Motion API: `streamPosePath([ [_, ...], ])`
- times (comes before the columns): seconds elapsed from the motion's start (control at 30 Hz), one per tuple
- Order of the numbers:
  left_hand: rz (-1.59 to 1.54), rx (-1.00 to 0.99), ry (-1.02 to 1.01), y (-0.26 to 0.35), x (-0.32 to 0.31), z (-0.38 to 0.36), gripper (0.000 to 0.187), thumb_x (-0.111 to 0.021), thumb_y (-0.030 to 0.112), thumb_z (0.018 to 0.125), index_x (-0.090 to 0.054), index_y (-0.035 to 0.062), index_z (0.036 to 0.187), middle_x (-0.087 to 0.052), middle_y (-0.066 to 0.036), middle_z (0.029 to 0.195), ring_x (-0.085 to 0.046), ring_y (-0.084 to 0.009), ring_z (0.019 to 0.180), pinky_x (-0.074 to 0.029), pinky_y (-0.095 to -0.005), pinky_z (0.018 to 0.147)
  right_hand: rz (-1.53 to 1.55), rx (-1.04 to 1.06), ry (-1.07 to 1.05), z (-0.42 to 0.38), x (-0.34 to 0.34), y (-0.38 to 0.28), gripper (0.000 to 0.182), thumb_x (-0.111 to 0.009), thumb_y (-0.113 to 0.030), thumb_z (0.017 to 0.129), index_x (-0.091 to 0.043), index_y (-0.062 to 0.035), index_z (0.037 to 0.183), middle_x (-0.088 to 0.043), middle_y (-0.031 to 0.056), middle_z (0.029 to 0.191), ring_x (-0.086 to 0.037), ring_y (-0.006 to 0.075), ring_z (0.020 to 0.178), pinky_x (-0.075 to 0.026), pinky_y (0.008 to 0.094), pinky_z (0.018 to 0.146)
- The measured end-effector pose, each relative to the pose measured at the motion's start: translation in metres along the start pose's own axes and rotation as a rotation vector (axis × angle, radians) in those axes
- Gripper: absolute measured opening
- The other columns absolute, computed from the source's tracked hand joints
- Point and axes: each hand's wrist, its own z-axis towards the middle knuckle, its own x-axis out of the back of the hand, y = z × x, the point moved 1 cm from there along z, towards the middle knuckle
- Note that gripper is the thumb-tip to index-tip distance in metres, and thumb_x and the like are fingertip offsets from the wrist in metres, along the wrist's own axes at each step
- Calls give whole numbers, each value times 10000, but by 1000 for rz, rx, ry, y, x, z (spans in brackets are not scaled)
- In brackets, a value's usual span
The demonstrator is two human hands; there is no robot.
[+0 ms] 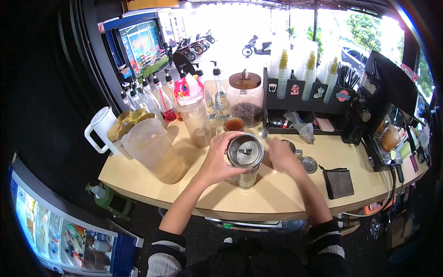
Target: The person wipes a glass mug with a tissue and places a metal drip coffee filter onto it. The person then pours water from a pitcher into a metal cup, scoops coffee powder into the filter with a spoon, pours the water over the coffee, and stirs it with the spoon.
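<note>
My left hand (pixel 218 158) is closed around a metal drip coffee filter (pixel 245 150), its perforated disc facing up. Beneath it stands a clear glass (pixel 247 179) on the counter. To the right, my right hand (pixel 282 156) is slightly blurred, its fingers closed on a spoon (pixel 263 132) whose round bowl points away from me. Partly behind that hand is a small metal cup (pixel 290 145). A round metal lid (pixel 308 164) lies just right of it. Behind the filter sits a cup of reddish-brown drink (pixel 234 124).
Left on the counter (pixel 203 190) stand a large plastic pitcher (pixel 154 150), a white jug (pixel 103 127) and several pump bottles (pixel 220 99). A jar of dark beans (pixel 246 99) and a cup rack (pixel 300 94) line the back. A folded cloth (pixel 338 183) lies right, near an espresso machine (pixel 385 138).
</note>
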Motion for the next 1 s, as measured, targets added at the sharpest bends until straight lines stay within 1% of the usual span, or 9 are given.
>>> streamPosePath([
  [0.07, -64, 54, 19, -5, -2, -5, 841, -853, 229, 530, -459, 108, 1263, -500, -102, 1233, -416, -309, 1194, -405, -408, 954, 94, 232, 227, -14, 47, 5, 106, -489, -60, 873, -549, 25, 888, -587, 171, 723, -633, 251, 684, -462, 359, 587],
  [0.13, -87, 70, 32, -9, -4, -7, 852, -858, 221, 521, -460, 106, 1265, -488, -97, 1249, -393, -307, 1210, -410, -402, 953, 327, 247, 238, -47, 107, -31, 156, -426, -40, 880, -542, 20, 965, -585, 228, 745, -584, 394, 674, -433, 466, 606],
  [0.17, -113, 88, 46, -11, -5, -7, 863, -864, 213, 513, -460, 104, 1268, -476, -92, 1265, -371, -305, 1226, -415, -395, 952, 326, 247, 241, -60, 125, -42, 156, -426, -40, 880, -542, 20, 965, -585, 228, 745, -584, 394, 674, -433, 466, 606],
  [0.27, -48, 93, 126, -11, -10, -4, 853, -874, 198, 486, -486, 124, 1243, -508, -72, 1244, -482, -240, 1173, -488, -382, 890, 262, 423, 319, -82, 141, -60, 141, -433, -21, 860, -546, 11, 938, -580, 185, 786, -582, 350, 719, -449, 428, 632],
  [0.37, 109, -73, 159, -15, -17, -2, 870, -865, 172, 472, -478, 131, 1250, -526, -64, 1221, -462, -259, 1185, -430, -405, 965, -177, 681, 352, -92, 129, -71, 150, -557, -80, 747, -561, -28, 888, -524, 117, 823, -560, 282, 821, -472, 388, 699],
  [0.5, 130, -143, 149, -2, -25, 1, 844, -851, 168, 468, -491, 122, 1229, -546, -60, 1213, -468, -257, 1176, -268, -440, 1070, -363, 788, 357, -85, 114, -92, 171, -563, -83, 720, -539, -19, 877, -520, 99, 887, -558, 242, 869, -480, 360, 691],
  [0.73, 218, -219, 133, -3, -12, 8, 823, -835, 190, 504, -460, 116, 1233, -571, -53, 1176, -529, -226, 1121, -252, -473, 1034, -409, 954, 202, -77, 128, -81, 174, -559, -125, 736, -581, -54, 893, -528, 56, 884, -533, 215, 848, -428, 342, 673],
  [0.87, 256, -273, 78, -4, -13, 9, 826, -833, 189, 506, -450, 126, 1235, -575, -32, 1178, -537, -214, 1116, -257, -481, 1028, -517, 1094, 168, -69, 132, -83, 105, -564, -144, 732, -602, -86, 810, -523, 22, 857, -497, 166, 854, -370, 309, 690],
  [1.0, 275, -286, 68, 2, -10, 10, 820, -829, 184, 508, -449, 131, 1232, -567, -24, 1190, -536, -214, 1118, -256, -487, 1029, -648, 1108, 276, -66, 144, -92, 67, -559, -149, 734, -605, -104, 754, -518, 15, 852, -493, 157, 850, -361, 308, 694],
])
